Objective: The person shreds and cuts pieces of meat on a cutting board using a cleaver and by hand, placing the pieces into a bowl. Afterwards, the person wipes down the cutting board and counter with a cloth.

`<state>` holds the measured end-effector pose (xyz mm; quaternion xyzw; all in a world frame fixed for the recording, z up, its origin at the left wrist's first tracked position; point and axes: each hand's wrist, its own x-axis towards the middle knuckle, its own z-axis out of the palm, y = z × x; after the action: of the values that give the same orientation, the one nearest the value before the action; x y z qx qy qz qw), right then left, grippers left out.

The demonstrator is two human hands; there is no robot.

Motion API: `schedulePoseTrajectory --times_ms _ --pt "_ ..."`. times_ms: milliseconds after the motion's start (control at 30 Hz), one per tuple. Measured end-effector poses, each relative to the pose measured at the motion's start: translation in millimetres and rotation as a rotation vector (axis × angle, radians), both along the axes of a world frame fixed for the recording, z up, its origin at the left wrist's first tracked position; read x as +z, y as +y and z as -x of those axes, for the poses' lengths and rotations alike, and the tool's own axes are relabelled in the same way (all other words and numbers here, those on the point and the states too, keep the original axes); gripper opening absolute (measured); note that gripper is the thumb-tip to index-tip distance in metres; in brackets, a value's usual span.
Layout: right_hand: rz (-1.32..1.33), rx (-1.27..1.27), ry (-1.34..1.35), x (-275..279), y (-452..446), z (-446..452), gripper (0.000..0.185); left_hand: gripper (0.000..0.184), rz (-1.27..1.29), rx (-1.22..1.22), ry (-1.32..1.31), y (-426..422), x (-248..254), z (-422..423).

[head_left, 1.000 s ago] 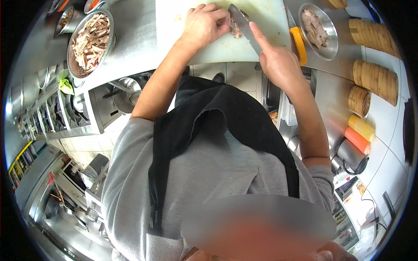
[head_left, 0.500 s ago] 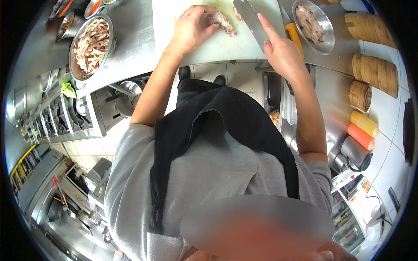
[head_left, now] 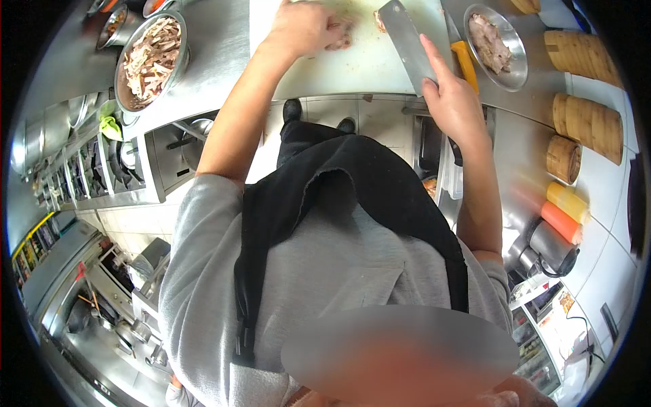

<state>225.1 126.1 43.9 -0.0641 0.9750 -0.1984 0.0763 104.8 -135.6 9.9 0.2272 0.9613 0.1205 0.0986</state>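
- Grey sheet-metal desk [head_left: 217,47], carrying a white rectangular board [head_left: 298,78].
- Broad, grey-bladed metal cleaver [head_left: 407,44] — at the meat a second ago, now apart to its right; the cutting looks paused.
- Right hand [head_left: 454,95]: grip closed on the cleaver, forefinger extended along the blade.
- Left hand [head_left: 298,27]: fingers blurred at the meat — cannot tell if its grip is closed.
- Pinkish-brown, irregular meat piece [head_left: 341,42]: on the board.
- Brands, labels, writing: none legible.
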Motion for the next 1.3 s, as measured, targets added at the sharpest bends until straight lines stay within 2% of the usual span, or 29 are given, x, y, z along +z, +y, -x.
schedulePoseTrajectory --times_ms 67,100,167,200,267,400,467,567,667,867,1000,1100,1200,1267,1300 --pt "0.027 -0.030 0.003 -4 4 -2 0.074 0.035 0.213 0.176 -0.281 -17 5 -3" --pt "0.044 -0.034 0.021 -10 7 -4 0.074 0.035 0.220 0.174 -0.282 -24 2 -7" --pt "0.063 -0.042 0.037 -12 5 -7 0.075 0.030 0.012 0.302 -0.171 -38 -14 -17" --pt "0.050 -0.037 0.006 -9 0 -9 0.076 0.030 0.015 0.301 -0.173 -45 -29 -19" --pt "0.035 -0.029 -0.026 -11 -8 -12 0.077 0.024 -0.325 0.039 0.300 -54 -58 -18" --pt "0.020 0.104 0.076 -25 -22 -12 0.080 0.029 -0.253 0.027 0.356 -45 -48 -34" --pt "-0.038 0.128 0.053 -23 -34 -11 0.081 0.025 -0.339 0.053 0.445 -31 -31 -40" --pt "-0.043 0.109 -0.023 -24 -41 -7 0.080 0.022 -0.472 0.056 0.331 -28 -41 -38" --pt "-0.173 0.153 -0.006 -17 -46 -2 0.082 0.021 -0.499 0.006 0.320 -27 -43 -36" --pt "-0.239 0.203 -0.024 -9 -49 7 0.081 0.017 -0.496 0.036 0.217 -24 -39 -29" --pt "-0.247 0.212 -0.056 -12 -53 14 0.080 0.013 -0.519 0.035 0.249 -24 -41 -28" --pt "-0.265 0.259 -0.002 -21 -55 19 0.080 0.023 -0.460 0.007 0.191 -28 -50 -24" --pt "-0.241 0.260 -0.012 -30 -48 24 0.080 0.033 -0.367 -0.027 0.303 -31 -68 -23" --pt "-0.035 0.153 -0.008 -42 -36 23 0.080 0.033 -0.440 0.064 0.305 -28 -61 -28" --pt "-0.033 0.150 -0.003 -40 -37 23 0.080 0.033 -0.439 0.061 0.310 -28 -62 -28"
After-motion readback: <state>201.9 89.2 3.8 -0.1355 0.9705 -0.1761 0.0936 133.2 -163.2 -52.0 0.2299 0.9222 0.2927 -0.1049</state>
